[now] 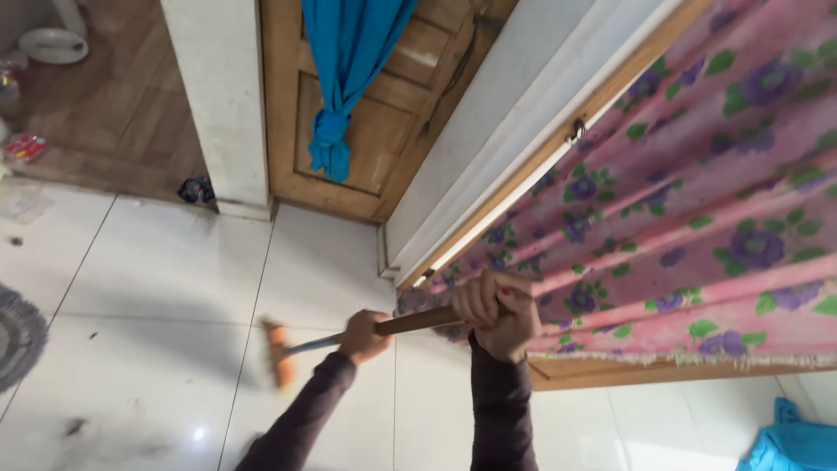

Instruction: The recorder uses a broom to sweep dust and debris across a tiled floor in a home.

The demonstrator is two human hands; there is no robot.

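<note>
Right hand [499,312]: clamped around upper end of wooden broom handle [410,323], fingers fully curled, just below pink floral curtain [697,218].
Left hand [364,336]: wrapped shut lower on same handle, nearer the head.
Handle axis: slanting from right hand down-left across white tiled floor [157,279].
Orange broom head [279,353]: left of left hand, blurred, at or near floor.

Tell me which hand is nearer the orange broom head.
Left. The left hand grips the handle lower down, just short of the orange broom head; the right hand holds the handle's upper end, farther away by the floral curtain.
</note>
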